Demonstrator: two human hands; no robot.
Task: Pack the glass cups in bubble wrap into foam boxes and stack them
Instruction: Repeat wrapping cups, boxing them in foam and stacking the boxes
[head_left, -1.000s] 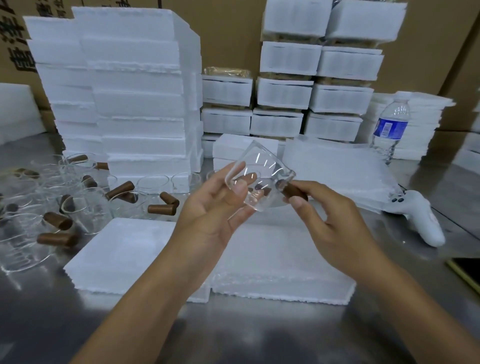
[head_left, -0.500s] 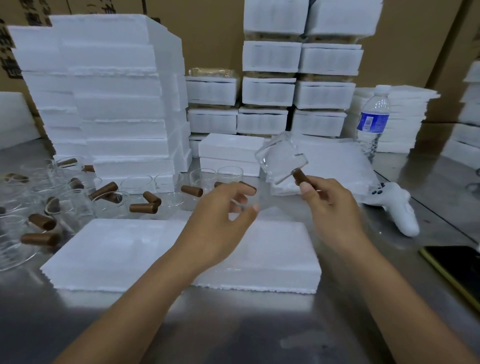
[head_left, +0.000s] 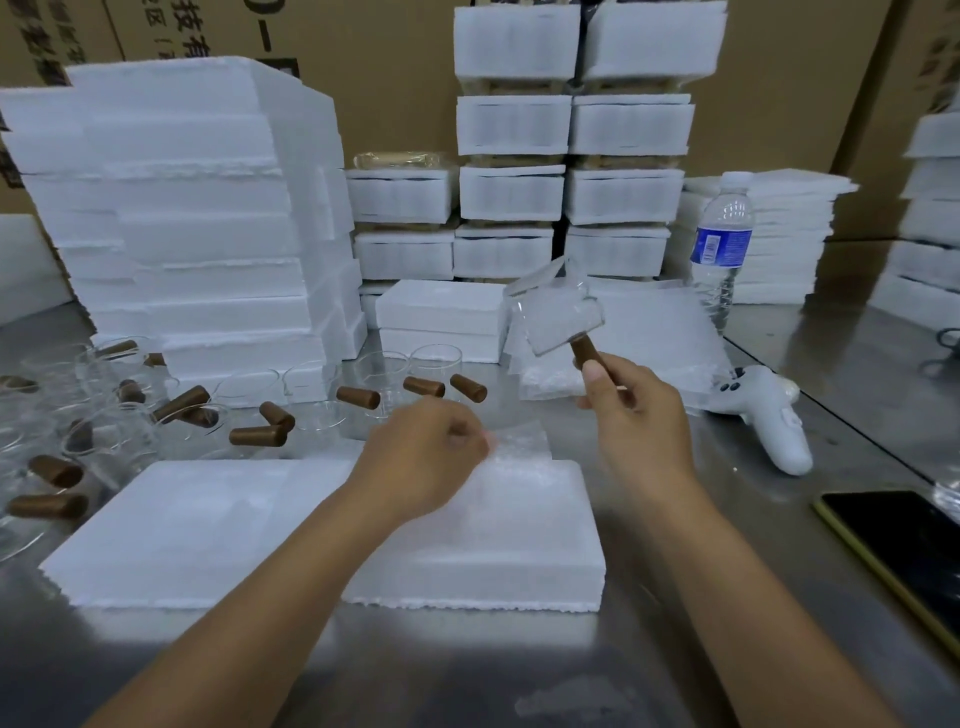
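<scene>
My right hand (head_left: 639, 421) grips the brown handle of a clear glass cup (head_left: 558, 317) and holds it tilted in the air above the table's middle. Lower down, my left hand (head_left: 426, 452) has its fingers curled and pinches the edge of a small bubble wrap sheet (head_left: 519, 441) lying on the far end of a flat foam slab (head_left: 493, 551). A second foam slab (head_left: 182, 525) lies beside it on the left. Several more glass cups (head_left: 306, 384) with brown handles stand or lie at the left. A pile of bubble wrap sheets (head_left: 654, 332) sits behind the raised cup.
Tall stacks of foam slabs (head_left: 197, 218) rise at the left, with packed foam boxes (head_left: 511, 192) stacked at the back. On the right are a water bottle (head_left: 722, 244), a white controller (head_left: 769, 421) and a dark phone (head_left: 904, 545) on the steel table (head_left: 467, 675).
My left hand let go of the cup and dropped to the bubble wrap on the foam slab. My right hand now holds the cup alone by its handle, a little farther right.
</scene>
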